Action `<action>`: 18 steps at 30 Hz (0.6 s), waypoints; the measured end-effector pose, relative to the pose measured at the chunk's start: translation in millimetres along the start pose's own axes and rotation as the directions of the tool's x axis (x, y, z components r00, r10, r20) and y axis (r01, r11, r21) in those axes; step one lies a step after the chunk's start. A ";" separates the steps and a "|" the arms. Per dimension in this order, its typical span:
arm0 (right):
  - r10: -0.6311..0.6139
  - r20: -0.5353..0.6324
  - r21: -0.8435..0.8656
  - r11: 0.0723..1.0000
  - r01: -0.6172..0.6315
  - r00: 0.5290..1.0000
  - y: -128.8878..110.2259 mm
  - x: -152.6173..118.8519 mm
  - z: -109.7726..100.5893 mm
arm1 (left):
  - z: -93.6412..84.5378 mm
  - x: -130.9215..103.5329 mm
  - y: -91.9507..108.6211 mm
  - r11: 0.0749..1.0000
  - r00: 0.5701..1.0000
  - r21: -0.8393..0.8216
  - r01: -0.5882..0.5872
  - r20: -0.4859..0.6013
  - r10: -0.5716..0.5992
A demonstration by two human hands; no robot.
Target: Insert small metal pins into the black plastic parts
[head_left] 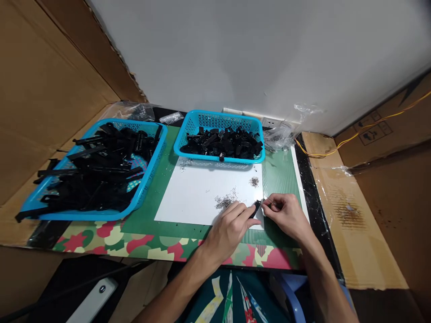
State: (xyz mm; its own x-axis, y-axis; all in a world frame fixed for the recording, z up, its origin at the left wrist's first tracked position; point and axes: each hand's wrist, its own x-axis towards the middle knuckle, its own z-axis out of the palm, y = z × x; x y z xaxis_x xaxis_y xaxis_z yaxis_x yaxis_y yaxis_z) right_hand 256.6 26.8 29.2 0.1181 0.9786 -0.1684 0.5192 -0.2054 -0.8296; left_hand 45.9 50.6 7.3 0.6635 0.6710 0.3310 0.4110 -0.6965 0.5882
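My left hand (235,220) is closed around a small black piece (256,208), over the right part of a white sheet (188,193). Close to its right end, my right hand (283,211) is pinched, the fingertips almost touching the piece; what they hold is too small to make out. Beside my left hand's knuckles lies a loose pile of tiny thin metal bits (226,200). A smaller cluster of dark bits (254,181) sits farther back on the sheet.
A blue basket (134,208) heaped with long black pieces stands at the left. Behind the sheet is another blue basket (220,159) of short black pieces. Plastic bags (279,137) lie near a wall socket (271,122). Cardboard (357,224) borders the right side.
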 end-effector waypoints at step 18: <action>-0.135 -0.070 -0.127 0.984 0.125 0.988 1.7 -2.1 9.6 | -0.2 1.0 -0.4 1.000 1.000 -0.002 -0.003 -0.021 0.003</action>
State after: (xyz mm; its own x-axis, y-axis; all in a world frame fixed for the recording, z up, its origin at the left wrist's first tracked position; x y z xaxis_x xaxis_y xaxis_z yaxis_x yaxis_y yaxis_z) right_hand 249.2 24.5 23.0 0.1058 0.9942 -0.0176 0.6332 -0.0810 -0.7697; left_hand 46.2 51.6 7.5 0.6513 0.6743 0.3479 0.4077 -0.6977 0.5891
